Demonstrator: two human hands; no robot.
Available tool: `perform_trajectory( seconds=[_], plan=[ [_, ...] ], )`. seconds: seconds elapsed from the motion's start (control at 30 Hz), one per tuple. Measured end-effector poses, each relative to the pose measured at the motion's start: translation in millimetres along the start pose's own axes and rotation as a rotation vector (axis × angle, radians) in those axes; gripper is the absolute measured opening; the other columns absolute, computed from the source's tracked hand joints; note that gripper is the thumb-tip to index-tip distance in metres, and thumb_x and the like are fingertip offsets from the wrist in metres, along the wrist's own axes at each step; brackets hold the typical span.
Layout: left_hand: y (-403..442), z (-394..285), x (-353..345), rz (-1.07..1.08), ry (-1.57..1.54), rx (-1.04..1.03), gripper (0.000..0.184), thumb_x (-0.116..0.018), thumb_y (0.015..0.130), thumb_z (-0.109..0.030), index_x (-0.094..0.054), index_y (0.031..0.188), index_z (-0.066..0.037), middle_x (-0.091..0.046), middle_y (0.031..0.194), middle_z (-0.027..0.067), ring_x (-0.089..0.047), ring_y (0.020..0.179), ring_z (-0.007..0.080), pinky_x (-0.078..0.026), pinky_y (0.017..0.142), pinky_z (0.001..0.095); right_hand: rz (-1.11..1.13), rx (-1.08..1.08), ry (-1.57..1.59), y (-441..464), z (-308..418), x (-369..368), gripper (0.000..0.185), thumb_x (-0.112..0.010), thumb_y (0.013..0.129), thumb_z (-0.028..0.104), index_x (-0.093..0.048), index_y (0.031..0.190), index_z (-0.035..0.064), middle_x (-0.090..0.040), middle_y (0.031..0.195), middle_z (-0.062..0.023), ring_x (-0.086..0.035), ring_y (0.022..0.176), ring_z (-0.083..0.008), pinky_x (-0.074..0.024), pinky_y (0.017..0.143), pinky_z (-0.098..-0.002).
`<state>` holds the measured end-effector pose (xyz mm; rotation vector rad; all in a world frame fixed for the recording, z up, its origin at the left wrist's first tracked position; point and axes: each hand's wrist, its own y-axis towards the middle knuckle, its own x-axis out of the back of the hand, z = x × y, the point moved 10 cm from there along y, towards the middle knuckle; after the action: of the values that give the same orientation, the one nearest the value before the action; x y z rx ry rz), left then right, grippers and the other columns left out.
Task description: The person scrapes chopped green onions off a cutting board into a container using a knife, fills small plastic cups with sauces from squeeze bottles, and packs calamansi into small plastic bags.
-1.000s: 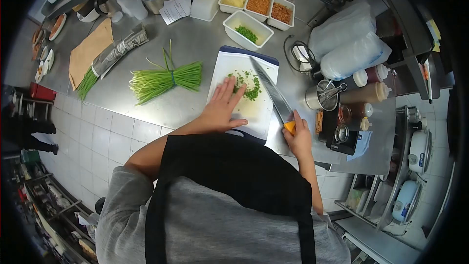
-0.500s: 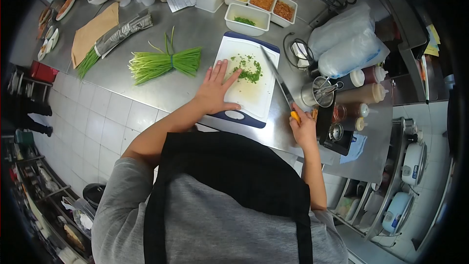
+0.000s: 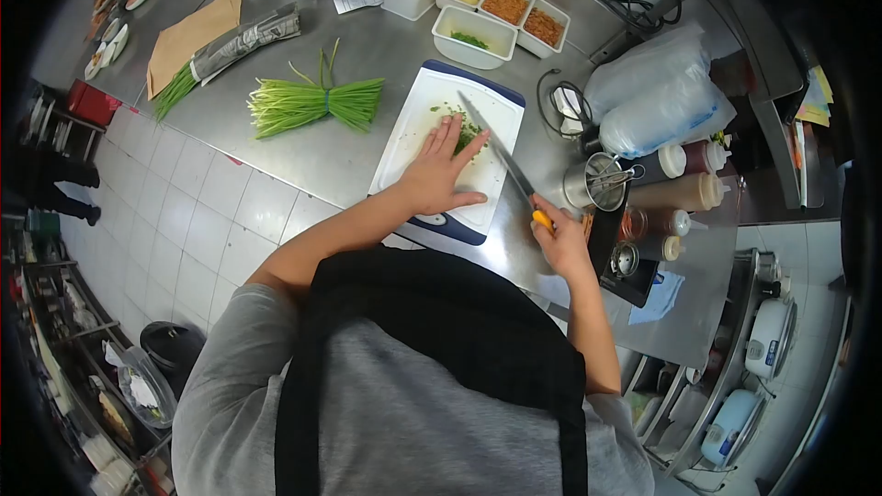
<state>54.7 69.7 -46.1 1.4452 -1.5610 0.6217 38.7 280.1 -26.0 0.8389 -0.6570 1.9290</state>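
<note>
My left hand point(image 3: 443, 170) is open, fingers spread, over the white cutting board point(image 3: 404, 142) with its dark blue ends. Its fingers lie at the chopped green chives point(image 3: 471, 137) and hide part of them. In my right hand point(image 3: 560, 237) is a knife point(image 3: 501, 152), held by its yellow-orange handle. The long blade slants up and left over the board, close beside the chives and my left fingertips. To the left of the board lies a banded bunch of chives point(image 3: 317, 105).
Behind the board stand white tubs point(image 3: 473, 57) with chopped greens and other fillings. A metal container of utensils point(image 3: 588, 186), sauce bottles point(image 3: 675, 191) and a bulky plastic bag point(image 3: 652, 83) crowd the right. Newspaper-wrapped greens point(image 3: 243, 43) rest on brown paper point(image 3: 188, 41) at the left.
My left hand has moved right across the board onto the chopped chives. The knife has shifted left, its blade now over the board near the chives. The board sits slightly more tilted.
</note>
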Motion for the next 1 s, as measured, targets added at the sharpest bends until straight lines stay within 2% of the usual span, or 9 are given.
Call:
perform_trajectory(
  seconds=[0.07,0.17,0.3,0.4,0.5,0.63,0.73,0.83,1.0],
  plan=[
    [1,4,14,-0.062,-0.009,0.007,0.099,-0.063,0.078,-0.056,-0.010,0.150,-0.013,-0.008,0.151,0.0293,-0.008,0.140,0.0463,-0.012,0.112,0.0525,0.041,0.013,0.089,-8,2,-2,0.043,-0.062,0.081,0.015,-0.059,0.124,0.0113,-0.061,0.086,-0.0188,-0.062,0.078,-0.0306,-0.0486,0.075,-0.0347],
    [6,48,33,-0.198,0.059,0.086,0.100,-0.063,0.078,-0.056,-0.010,0.149,-0.010,-0.011,0.151,0.0277,-0.009,0.140,0.0449,-0.013,0.112,0.0521,0.024,-0.045,0.028,-2,-8,6,0.041,-0.061,0.084,0.012,-0.058,0.125,0.0101,-0.062,0.095,-0.0171,-0.062,0.082,-0.0243,-0.0486,0.075,-0.0309],
    [28,67,17,-0.033,0.161,0.143,0.098,-0.060,0.081,-0.056,-0.010,0.149,-0.007,-0.014,0.150,0.0278,-0.011,0.140,0.0429,-0.015,0.113,0.0496,-0.114,0.067,-0.114,20,-18,17,0.041,-0.060,0.084,0.013,-0.058,0.125,0.0094,-0.064,0.093,-0.0178,-0.062,0.080,-0.0275,-0.0484,0.076,-0.0324],
    [22,35,-6,0.048,0.047,0.000,0.096,-0.060,0.082,-0.054,-0.010,0.149,-0.007,-0.012,0.151,0.0259,-0.011,0.141,0.0413,-0.014,0.113,0.0484,-0.065,-0.021,-0.111,17,-8,12,0.040,-0.059,0.084,0.014,-0.059,0.123,0.0101,-0.064,0.089,-0.0187,-0.061,0.079,-0.0301,-0.0483,0.077,-0.0337],
    [-1,-2,17,-0.001,-0.036,-0.077,0.094,-0.061,0.082,-0.051,-0.010,0.149,-0.007,-0.009,0.153,0.0233,-0.010,0.141,0.0403,-0.014,0.113,0.0486,0.009,0.096,-0.017,2,-5,-3,0.043,-0.061,0.082,0.018,-0.059,0.124,0.0133,-0.060,0.092,-0.0235,-0.062,0.082,-0.0366,-0.0490,0.077,-0.0388],
    [-26,28,42,-0.125,0.154,0.060,0.092,-0.059,0.084,-0.049,-0.013,0.147,-0.001,-0.007,0.154,0.0218,-0.007,0.142,0.0391,-0.012,0.114,0.0483,-0.024,-0.056,0.062,-16,2,16,0.044,-0.061,0.082,0.018,-0.058,0.125,0.0131,-0.060,0.090,-0.0221,-0.061,0.079,-0.0357,-0.0488,0.076,-0.0389],
    [-43,67,41,-0.091,0.339,0.334,0.095,-0.055,0.084,-0.055,-0.013,0.146,0.004,-0.007,0.154,0.0220,-0.004,0.143,0.0374,-0.009,0.114,0.0481,-0.141,0.057,-0.025,1,-21,26,0.044,-0.060,0.082,0.019,-0.058,0.125,0.0130,-0.061,0.090,-0.0226,-0.060,0.079,-0.0363,-0.0484,0.077,-0.0401],
    [-49,66,25,0.108,0.422,0.434,0.097,-0.050,0.084,-0.060,-0.013,0.145,0.006,-0.007,0.154,0.0221,-0.002,0.143,0.0358,-0.007,0.114,0.0481,-0.124,-0.040,-0.042,14,-37,21,0.043,-0.060,0.082,0.019,-0.058,0.125,0.0132,-0.061,0.089,-0.0228,-0.060,0.079,-0.0367,-0.0481,0.077,-0.0408],
    [-31,34,-1,0.126,0.314,0.310,0.096,-0.049,0.085,-0.060,-0.011,0.146,0.003,-0.007,0.154,0.0212,-0.005,0.143,0.0342,-0.008,0.114,0.0484,-0.033,0.010,-0.041,-8,-7,5,0.042,-0.060,0.082,0.019,-0.059,0.124,0.0119,-0.061,0.089,-0.0221,-0.060,0.079,-0.0373,-0.0481,0.077,-0.0408]
  ],
)
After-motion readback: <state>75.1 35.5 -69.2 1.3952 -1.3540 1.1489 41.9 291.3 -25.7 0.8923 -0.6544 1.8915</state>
